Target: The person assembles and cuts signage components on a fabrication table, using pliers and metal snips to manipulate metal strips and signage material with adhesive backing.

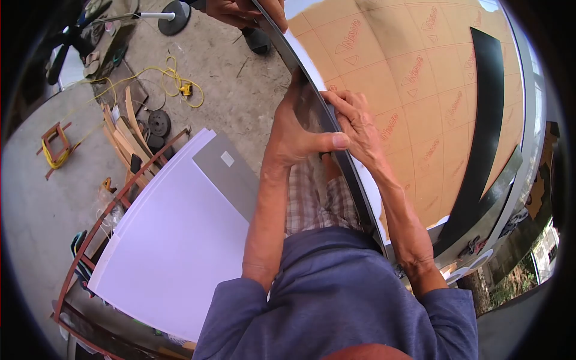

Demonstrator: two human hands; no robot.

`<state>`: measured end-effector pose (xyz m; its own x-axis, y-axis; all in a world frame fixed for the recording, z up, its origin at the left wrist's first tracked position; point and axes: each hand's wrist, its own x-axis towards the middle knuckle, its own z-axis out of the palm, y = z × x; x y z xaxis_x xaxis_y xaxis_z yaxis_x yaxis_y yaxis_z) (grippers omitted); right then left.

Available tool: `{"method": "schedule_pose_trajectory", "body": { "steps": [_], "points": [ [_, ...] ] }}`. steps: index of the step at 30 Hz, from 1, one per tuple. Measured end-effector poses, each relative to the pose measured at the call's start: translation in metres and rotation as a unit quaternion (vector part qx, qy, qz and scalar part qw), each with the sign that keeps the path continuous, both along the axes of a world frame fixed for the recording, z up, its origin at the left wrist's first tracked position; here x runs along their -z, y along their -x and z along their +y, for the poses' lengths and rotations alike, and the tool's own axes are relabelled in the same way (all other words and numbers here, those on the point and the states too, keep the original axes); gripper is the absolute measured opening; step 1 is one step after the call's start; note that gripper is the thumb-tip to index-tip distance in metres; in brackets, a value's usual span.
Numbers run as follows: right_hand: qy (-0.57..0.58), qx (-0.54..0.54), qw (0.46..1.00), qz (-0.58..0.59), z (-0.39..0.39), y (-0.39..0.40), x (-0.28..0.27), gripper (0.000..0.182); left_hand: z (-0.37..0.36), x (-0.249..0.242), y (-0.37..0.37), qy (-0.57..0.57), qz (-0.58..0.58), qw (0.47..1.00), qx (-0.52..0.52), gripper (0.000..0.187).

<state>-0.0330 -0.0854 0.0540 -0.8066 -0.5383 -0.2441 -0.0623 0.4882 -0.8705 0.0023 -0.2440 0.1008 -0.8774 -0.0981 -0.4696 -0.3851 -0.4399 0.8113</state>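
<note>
A large panel (pixel 414 120) lies in front of me, covered in brown protective paper with red printing and with white showing along its rim. A black edge strip (pixel 309 84) runs along its near side. My left hand (pixel 294 135) is wrapped around this strip from outside, thumb over the top and fingers partly hidden behind it. Just beside it, my right hand (pixel 357 123) is closed at the panel's edge, its bent fingers pressing against the strip. Farther along the same edge are another person's hands (pixel 240 11), also touching the strip.
Two loose black strips, one long and curved (pixel 489 90), lie on the panel's right side. White sheets (pixel 168 240) are stacked at lower left beside a rusty metal frame (pixel 108 219). Wood offcuts (pixel 129 138), a yellow cable (pixel 171 75) and a fan (pixel 66 45) are on the floor.
</note>
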Motion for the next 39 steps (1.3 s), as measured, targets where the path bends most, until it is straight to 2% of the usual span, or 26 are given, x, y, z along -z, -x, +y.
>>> {"method": "schedule_pose_trajectory", "body": {
  "steps": [9,12,13,16,17,18,20,22,24,25,26,27,28,29,30,32,33,35,36,38,39],
  "points": [
    [0.002,-0.047,0.999,-0.013,0.012,0.01,0.006,0.033,0.006,0.007,-0.005,-0.002,0.028,0.999,-0.02,0.12],
    [0.113,0.047,0.967,-0.225,0.038,0.013,-0.026,0.045,0.015,-0.003,-0.002,0.002,0.047,0.999,-0.025,0.106],
    [0.13,0.037,0.964,-0.228,0.057,0.012,-0.037,0.064,0.019,-0.001,0.0,0.03,0.058,0.997,-0.039,0.103],
    [0.149,-0.042,0.954,-0.257,0.122,-0.007,-0.1,0.068,0.02,0.017,0.001,0.067,0.067,0.995,-0.031,0.096],
    [0.067,-0.094,0.965,-0.237,0.142,-0.014,-0.129,0.075,0.019,0.022,0.002,0.066,0.071,0.995,-0.029,0.092],
    [0.038,-0.124,0.967,-0.219,0.159,-0.028,-0.143,0.078,0.018,0.027,0.004,0.061,0.073,0.995,-0.018,0.088],
    [-0.034,-0.119,0.98,-0.153,0.186,-0.063,-0.163,0.084,0.018,0.024,0.001,0.041,0.034,0.999,-0.002,0.08],
    [-0.112,-0.117,0.981,-0.105,0.199,-0.089,-0.169,0.076,0.01,0.038,-0.003,0.073,0.036,0.997,-0.002,0.091],
    [-0.164,-0.034,0.985,0.048,0.203,-0.123,-0.174,0.065,-0.002,0.054,-0.015,0.071,0.101,0.992,0.024,0.098],
    [-0.174,0.04,0.972,0.153,0.196,-0.141,-0.176,0.058,-0.009,0.061,-0.023,0.065,0.113,0.991,0.034,0.092],
    [-0.15,0.1,0.964,0.196,0.196,-0.153,-0.18,0.057,0.005,0.053,-0.027,0.09,0.101,0.991,-0.002,0.083],
    [-0.128,0.156,0.949,0.243,0.193,-0.165,-0.186,0.055,0.014,0.039,-0.037,0.157,0.122,0.98,0.023,0.076],
    [-0.105,0.209,0.928,0.289,0.186,-0.178,-0.193,0.053,0.021,0.028,-0.045,0.165,0.125,0.978,0.029,0.072],
    [-0.074,0.268,0.911,0.304,0.18,-0.194,-0.2,0.038,0.008,0.046,-0.049,0.169,0.121,0.978,0.036,0.069],
    [-0.035,0.325,0.908,0.263,0.174,-0.216,-0.205,0.033,0.005,0.048,-0.052,0.151,0.097,0.983,0.037,0.071],
    [0.05,0.421,0.887,0.183,0.164,-0.263,-0.202,0.026,0.023,0.026,-0.065,0.222,0.048,0.972,0.062,0.064],
    [0.091,0.49,0.86,0.113,0.157,-0.291,-0.196,0.026,0.015,0.034,-0.062,0.243,0.065,0.962,0.102,0.061],
    [0.17,0.608,0.774,-0.045,0.142,-0.352,-0.163,0.032,-0.015,0.074,-0.06,0.282,0.065,0.939,0.187,0.058],
    [0.206,0.657,0.713,-0.129,0.13,-0.385,-0.138,0.037,-0.033,0.098,-0.06,0.3,0.051,0.923,0.236,0.058],
    [0.119,0.735,0.629,-0.222,0.096,-0.459,-0.077,0.048,-0.046,0.142,-0.063,0.341,-0.052,0.873,0.345,0.061],
    [0.099,0.764,0.575,-0.276,0.075,-0.492,-0.052,0.053,-0.02,0.117,-0.072,0.368,-0.141,0.807,0.441,0.062]
  ]
}}
